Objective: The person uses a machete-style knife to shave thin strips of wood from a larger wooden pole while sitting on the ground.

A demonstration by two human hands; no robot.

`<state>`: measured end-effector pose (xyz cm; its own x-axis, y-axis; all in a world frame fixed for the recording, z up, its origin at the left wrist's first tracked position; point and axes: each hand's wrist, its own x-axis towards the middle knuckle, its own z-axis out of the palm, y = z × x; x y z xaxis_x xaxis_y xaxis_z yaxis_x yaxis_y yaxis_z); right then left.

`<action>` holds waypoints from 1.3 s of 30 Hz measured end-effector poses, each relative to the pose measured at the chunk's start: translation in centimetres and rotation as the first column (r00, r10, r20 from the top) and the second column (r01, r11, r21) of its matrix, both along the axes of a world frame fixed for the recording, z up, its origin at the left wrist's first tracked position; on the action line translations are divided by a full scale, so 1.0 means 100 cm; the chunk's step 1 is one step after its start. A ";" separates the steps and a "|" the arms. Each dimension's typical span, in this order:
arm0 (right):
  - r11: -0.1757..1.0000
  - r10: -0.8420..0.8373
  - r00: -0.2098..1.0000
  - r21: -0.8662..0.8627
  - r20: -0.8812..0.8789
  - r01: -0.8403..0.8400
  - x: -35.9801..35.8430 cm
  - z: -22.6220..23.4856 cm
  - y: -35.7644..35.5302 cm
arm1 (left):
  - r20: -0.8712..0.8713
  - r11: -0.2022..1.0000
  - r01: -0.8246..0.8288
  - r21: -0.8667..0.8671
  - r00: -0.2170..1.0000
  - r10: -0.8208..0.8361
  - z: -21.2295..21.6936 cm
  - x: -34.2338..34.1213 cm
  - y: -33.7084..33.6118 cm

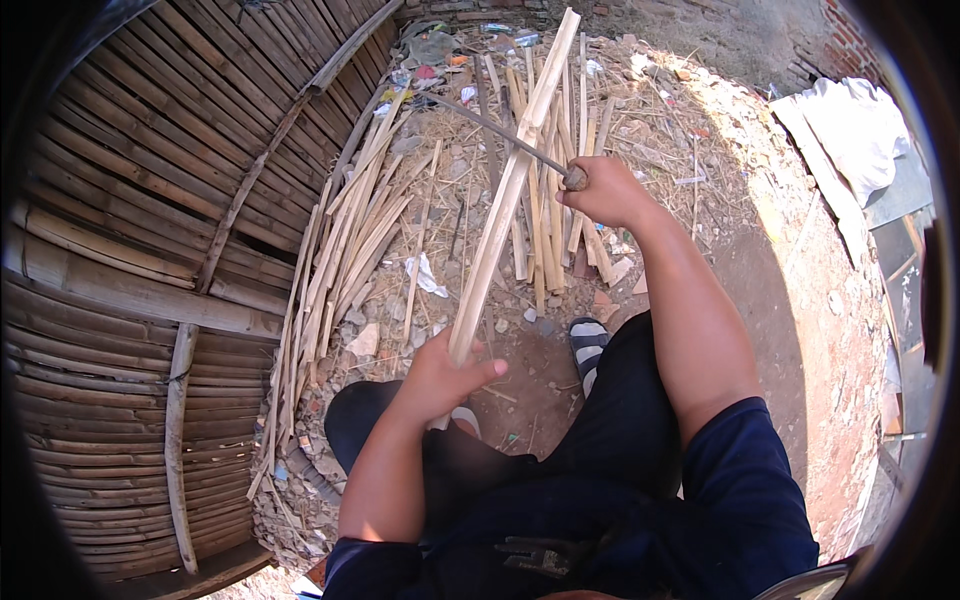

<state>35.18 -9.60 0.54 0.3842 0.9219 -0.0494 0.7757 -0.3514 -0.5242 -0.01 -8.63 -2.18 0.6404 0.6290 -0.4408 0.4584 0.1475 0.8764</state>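
A long piece of split bamboo [497, 230], pale and hollow on its upward face, slants from my lap toward the far end of the yard. My left hand [437, 378] grips it near its lower end, fingers curled around it and the thumb sticking out to the right. In my right hand [606, 191] is a long-bladed knife [490, 124] with a rounded wooden handle end. Its thin dark blade points up and left and crosses the bamboo above the middle. Whether the edge cuts into the bamboo, I cannot tell.
Bundles of bamboo strips [350, 225] lie along a slatted bamboo wall [130, 150] on the left. Several more strips [545, 235] lie ahead of my feet among rubble and litter. A white sack [850, 135] rests at the right. A brick wall [690, 40] stands at the back.
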 end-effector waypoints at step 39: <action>0.999 0.046 0.999 0.020 -0.008 -0.046 -0.001 -0.015 0.005 | -0.013 0.999 0.015 0.034 1.000 -0.014 -0.006 0.001 0.001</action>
<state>35.08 -9.05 -0.93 0.3408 0.9396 -0.0337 0.7866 -0.3045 -0.5372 0.12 -8.54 -2.79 0.6440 0.6343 -0.4277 0.4718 0.1108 0.8747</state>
